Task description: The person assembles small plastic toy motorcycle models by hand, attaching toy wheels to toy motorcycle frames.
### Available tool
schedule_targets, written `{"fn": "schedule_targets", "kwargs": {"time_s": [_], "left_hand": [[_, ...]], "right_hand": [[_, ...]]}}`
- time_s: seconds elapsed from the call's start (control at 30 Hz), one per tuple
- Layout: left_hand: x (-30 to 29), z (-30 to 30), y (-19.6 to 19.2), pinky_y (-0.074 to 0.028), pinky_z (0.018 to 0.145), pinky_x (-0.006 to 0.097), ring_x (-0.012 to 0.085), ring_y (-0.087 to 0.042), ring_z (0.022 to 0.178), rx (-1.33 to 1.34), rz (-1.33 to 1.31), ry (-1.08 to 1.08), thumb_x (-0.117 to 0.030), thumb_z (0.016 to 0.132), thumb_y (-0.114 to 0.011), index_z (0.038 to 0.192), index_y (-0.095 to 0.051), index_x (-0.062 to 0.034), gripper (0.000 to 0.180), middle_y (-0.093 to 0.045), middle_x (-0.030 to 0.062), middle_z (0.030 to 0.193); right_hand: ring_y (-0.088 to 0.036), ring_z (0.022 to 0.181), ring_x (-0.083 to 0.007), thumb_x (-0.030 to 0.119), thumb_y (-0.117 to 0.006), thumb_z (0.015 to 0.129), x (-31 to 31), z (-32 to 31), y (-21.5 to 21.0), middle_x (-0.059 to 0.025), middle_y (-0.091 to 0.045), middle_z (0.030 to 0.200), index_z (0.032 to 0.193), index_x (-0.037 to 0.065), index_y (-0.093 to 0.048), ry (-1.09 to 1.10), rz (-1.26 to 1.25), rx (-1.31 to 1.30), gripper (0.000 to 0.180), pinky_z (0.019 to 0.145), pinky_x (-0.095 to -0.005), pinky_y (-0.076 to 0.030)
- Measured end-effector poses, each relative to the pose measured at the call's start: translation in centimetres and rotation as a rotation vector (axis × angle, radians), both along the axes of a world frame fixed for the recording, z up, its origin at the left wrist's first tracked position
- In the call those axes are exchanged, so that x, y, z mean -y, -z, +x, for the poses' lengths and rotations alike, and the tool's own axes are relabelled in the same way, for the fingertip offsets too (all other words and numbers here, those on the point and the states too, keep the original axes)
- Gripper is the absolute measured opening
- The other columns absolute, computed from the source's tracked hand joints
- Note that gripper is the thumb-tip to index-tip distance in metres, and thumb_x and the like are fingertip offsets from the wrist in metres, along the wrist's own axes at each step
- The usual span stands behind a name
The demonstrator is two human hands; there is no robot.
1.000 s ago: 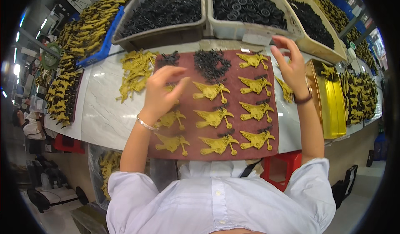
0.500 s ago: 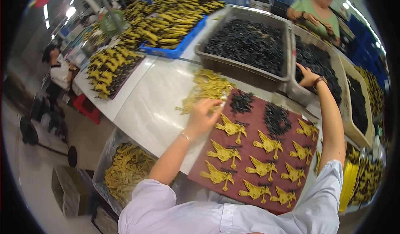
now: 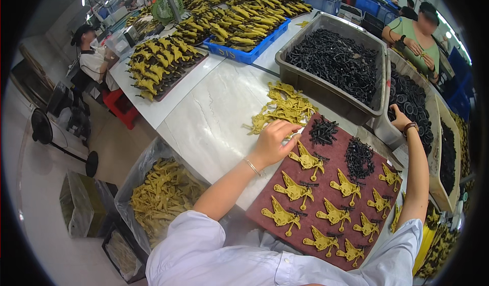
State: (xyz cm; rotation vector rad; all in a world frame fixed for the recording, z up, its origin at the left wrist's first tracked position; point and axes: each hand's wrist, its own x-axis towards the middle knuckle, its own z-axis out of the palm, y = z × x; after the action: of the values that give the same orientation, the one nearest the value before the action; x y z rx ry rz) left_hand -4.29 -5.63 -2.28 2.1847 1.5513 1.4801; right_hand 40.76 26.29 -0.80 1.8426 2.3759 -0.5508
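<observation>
My left hand is at the far left corner of a dark red board, beside a loose pile of yellow plastic parts. Its thumb and fingers are pinched together; anything between them is too small to make out. Rows of yellow parts, each with a pointed fin and round end, lie on the board with small black pieces alongside. Two heaps of small black pieces sit at the board's far side. My right hand dips into a grey bin of black ring-shaped parts, fingers bent, fingertips partly hidden.
A large grey bin of black pieces stands beyond the board. A blue tray and a board of yellow-and-black pieces are further left. Below the table's left edge sits a lined box of yellow parts. Two people sit around the table.
The whole view has shifted, moving the scene right and downward in the picture. My right hand's fingers, spread at the bin before, now look bent. My left hand stays near the yellow pile.
</observation>
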Motion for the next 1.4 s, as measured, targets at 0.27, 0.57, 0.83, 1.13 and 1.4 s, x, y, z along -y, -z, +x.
{"fn": "schedule_targets", "kwargs": {"time_s": [0.27,0.57,0.83,1.13,1.4], "left_hand": [[0.3,-0.2,0.0,-0.05,0.076,0.035,0.0267,-0.063,0.086,0.0,-0.025,-0.035,-0.014,0.083,-0.066,0.098,-0.067,-0.0034,0.019,-0.067,0.0115,0.092],[0.8,-0.3,0.2,-0.05,0.075,0.034,0.0268,-0.063,0.085,0.003,-0.018,-0.052,-0.013,0.082,-0.067,0.097,-0.068,-0.0029,0.018,-0.068,0.0119,0.09],[0.5,-0.1,-0.2,-0.05,0.076,0.034,0.0267,-0.064,0.086,-0.019,-0.027,0.006,-0.011,0.081,-0.067,0.098,-0.068,-0.0025,0.019,-0.068,0.012,0.093],[0.2,1.0,-0.4,-0.051,0.078,0.03,0.0212,-0.065,0.083,0.775,-0.362,0.203,-0.014,0.084,-0.068,0.104,-0.066,-0.0051,0.022,-0.069,0.0094,0.097],[1.5,6.3,-5.9,-0.043,0.093,0.057,0.0252,-0.051,0.116,1.573,-0.972,0.745,-0.058,0.09,-0.048,0.127,-0.049,-0.017,0.056,-0.051,0.009,0.124]], "right_hand": [[-0.055,0.114,-0.0397,0.028,-0.077,0.063,0.7,-1.8,0.0,-0.0261,-0.057,0.119,0.127,0.014,-0.048,-0.072,0.072,-0.014,0.071,0.095,-0.0424,-0.044],[-0.059,0.097,-0.0238,0.011,-0.078,0.054,4.1,-2.2,-3.0,-0.0103,-0.062,0.104,0.11,0.006,-0.058,0.183,0.181,-0.278,0.06,0.086,-0.0329,-0.047],[-0.052,0.073,-0.0119,0.013,-0.076,0.065,2.2,1.1,-1.4,0.0017,-0.055,0.076,0.088,0.01,-0.057,0.232,0.406,-0.758,0.03,0.064,-0.0302,-0.046],[-0.061,0.085,-0.0119,0.013,-0.072,0.08,15.4,-9.8,-9.3,-0.0021,-0.067,0.093,0.103,0.012,-0.051,0.302,-0.016,-1.485,0.031,0.059,-0.0265,-0.052],[-0.063,0.079,-0.0118,0.005,-0.072,0.076,27.0,-23.4,-7.1,-0.0029,-0.061,0.089,0.1,0.009,-0.054,0.124,-0.374,-1.673,0.031,0.057,-0.0251,-0.051]]}}
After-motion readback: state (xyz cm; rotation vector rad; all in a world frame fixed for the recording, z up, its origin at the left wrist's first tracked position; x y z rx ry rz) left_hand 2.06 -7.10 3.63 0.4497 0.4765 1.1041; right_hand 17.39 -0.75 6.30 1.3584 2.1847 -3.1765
